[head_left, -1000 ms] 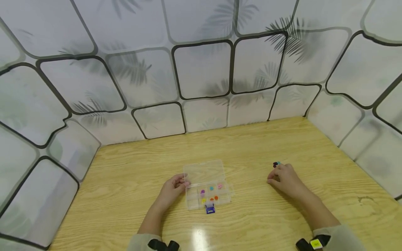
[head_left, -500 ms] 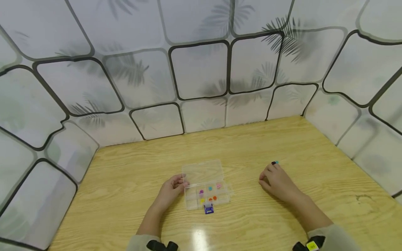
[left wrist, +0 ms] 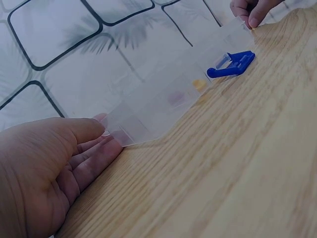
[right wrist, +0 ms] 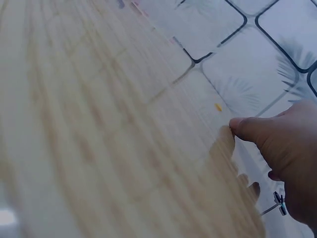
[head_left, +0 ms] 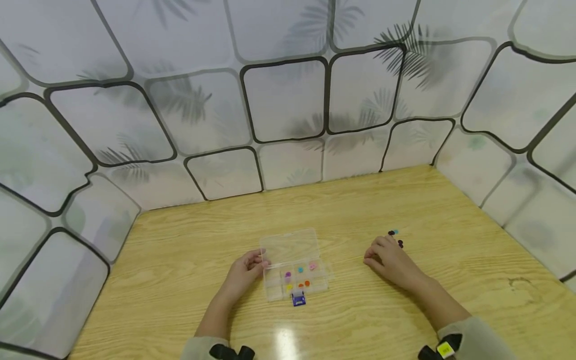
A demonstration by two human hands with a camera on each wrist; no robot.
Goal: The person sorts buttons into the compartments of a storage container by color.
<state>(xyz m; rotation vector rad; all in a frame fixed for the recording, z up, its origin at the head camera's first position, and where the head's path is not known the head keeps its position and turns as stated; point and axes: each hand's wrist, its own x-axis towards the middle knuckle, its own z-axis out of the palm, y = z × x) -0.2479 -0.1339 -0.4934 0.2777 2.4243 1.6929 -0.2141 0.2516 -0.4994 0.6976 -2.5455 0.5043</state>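
Observation:
In the head view, a clear plastic compartment box [head_left: 273, 290] stands with its lid up. Small purple, pink, teal, orange and yellow button-like pieces lie in it. My left hand [head_left: 244, 272] holds the box's left side, the thumb at its edge in the left wrist view. To the right, my right hand [head_left: 390, 262] is low over the table with bent fingers, thumb and index apart. Just beyond its thumb tip in the right wrist view is a small yellow piece [right wrist: 218, 106], with a gap between them. The index fingertip is hidden there.
Dark button-like pieces [head_left: 400, 243] and a teal piece [head_left: 396, 231] lie behind the right hand. A blue plastic piece [head_left: 298, 299] is at the box's front edge. The wooden table [head_left: 216, 225] meets patterned walls [head_left: 292, 100] at back and sides.
My right hand has moved left from the dark pieces, uncovering more of them behind it. The left hand stays at the box. The view has shifted slightly.

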